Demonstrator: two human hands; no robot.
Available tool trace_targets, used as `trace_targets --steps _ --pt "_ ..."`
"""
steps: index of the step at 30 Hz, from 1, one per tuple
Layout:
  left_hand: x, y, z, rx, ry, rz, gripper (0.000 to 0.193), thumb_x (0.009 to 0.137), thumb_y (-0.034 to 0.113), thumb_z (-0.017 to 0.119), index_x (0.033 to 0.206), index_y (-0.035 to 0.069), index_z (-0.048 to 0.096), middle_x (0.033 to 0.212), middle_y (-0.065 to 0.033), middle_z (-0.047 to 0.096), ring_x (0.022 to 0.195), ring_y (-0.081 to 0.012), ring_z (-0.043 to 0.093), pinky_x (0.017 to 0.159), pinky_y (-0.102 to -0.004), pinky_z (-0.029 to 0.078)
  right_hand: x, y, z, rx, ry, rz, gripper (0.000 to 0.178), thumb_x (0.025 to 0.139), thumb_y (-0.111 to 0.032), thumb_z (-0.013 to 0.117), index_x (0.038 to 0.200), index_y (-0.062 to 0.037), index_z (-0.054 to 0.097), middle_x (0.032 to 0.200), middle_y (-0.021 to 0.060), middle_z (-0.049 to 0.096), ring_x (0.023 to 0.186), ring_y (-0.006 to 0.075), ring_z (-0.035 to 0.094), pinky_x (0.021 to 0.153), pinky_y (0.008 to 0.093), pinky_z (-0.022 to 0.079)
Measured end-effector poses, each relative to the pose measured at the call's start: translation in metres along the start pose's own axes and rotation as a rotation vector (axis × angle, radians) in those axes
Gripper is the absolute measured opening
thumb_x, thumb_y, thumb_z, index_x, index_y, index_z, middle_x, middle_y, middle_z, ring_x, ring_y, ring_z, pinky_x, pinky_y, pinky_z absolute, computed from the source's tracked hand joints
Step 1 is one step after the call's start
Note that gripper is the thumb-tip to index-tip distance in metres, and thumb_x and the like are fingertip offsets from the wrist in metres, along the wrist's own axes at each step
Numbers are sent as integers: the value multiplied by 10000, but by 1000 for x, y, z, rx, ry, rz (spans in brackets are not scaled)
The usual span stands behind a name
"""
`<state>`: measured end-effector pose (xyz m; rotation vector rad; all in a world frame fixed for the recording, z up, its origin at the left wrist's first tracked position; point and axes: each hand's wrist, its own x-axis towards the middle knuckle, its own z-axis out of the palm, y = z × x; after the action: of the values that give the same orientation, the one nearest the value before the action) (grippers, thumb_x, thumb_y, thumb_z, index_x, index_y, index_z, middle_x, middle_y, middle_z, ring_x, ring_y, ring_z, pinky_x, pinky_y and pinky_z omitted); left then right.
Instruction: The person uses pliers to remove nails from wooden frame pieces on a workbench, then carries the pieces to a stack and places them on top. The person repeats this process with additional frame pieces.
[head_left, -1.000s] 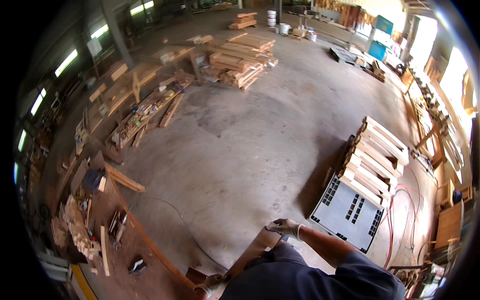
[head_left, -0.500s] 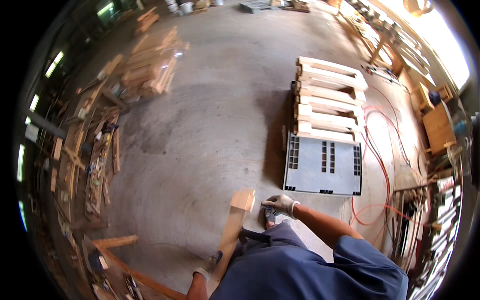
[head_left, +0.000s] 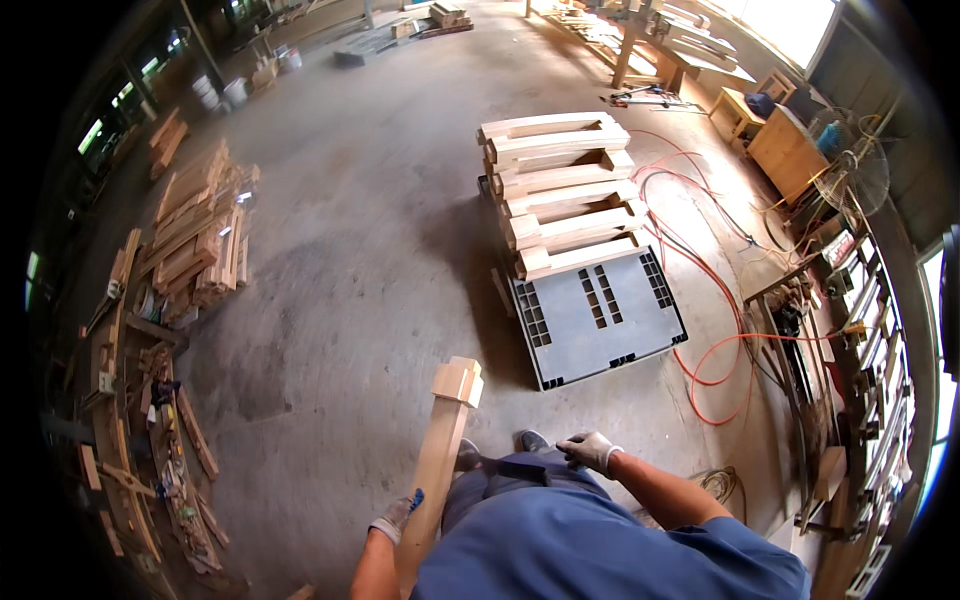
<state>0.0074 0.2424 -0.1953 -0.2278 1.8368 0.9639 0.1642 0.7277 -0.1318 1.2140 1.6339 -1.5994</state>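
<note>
My left hand point(head_left: 394, 516), in a pale glove with blue at the fingertips, grips a long pale wooden beam point(head_left: 436, 450) by its side. The beam slants along my left side and has a squared block point(head_left: 457, 381) at its far end. My right hand point(head_left: 590, 452), gloved too, hangs in front of my body, closed with its fingers curled together. Whatever is in it, if anything, is hidden. Ahead to the right, several pale wooden frames point(head_left: 570, 205) lie in a row on a grey plastic pallet point(head_left: 570, 345) with slotted openings.
Red hoses point(head_left: 690, 262) loop over the concrete floor right of the pallet. A rack of long stock point(head_left: 865, 400) and a fan point(head_left: 855, 175) stand at the right. Timber point(head_left: 195, 235) is stacked at the left, near a cluttered bench point(head_left: 170, 450).
My view has turned to the right, so the pallet and frames sit further left in it. The beam stays in my left hand, and my right hand has drawn closer to my body.
</note>
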Motion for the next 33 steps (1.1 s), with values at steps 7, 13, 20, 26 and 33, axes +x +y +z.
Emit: trace_targets --steps 7,13,20,26,33 --pt "23 85 -77 -175 -119 -113 526 989 474 707 1202 -7 727 1022 -73 745 881 -153 683 800 -330 555 -20 -36 38 36 77 -12 526 963 -433 730 1218 27 740 1028 101 761 834 165 715 765 322 592" --pt "129 105 -99 -66 -179 111 536 981 441 702 1217 -39 723 1051 -83 759 910 -210 710 838 -365 554 -24 -76 45 42 98 -34 527 953 -433 732 1235 11 737 1061 103 767 845 164 722 788 327 592" --pt "96 334 -66 804 -146 199 601 939 579 697 1273 82 746 1152 -150 774 999 -233 732 909 -367 544 3 -147 39 -222 322 -375 501 887 -364 773 1251 -25 718 1086 175 757 999 331 724 921 416 565" --pt "114 450 -46 907 -404 110 708 919 685 642 1316 107 733 1207 -144 761 1076 -278 716 969 -383 523 17 -281 18 -647 517 -1054 698 801 -350 802 1399 -68 579 1398 196 587 1342 381 529 1155 500 408" --pt "191 537 -10 1324 -646 220 884 871 825 549 1308 76 721 1330 -209 695 1243 -388 646 1057 -426 478 90 -355 9 -1236 348 -947 497 970 -256 565 1420 -43 559 1350 205 601 1340 387 538 1152 545 392"
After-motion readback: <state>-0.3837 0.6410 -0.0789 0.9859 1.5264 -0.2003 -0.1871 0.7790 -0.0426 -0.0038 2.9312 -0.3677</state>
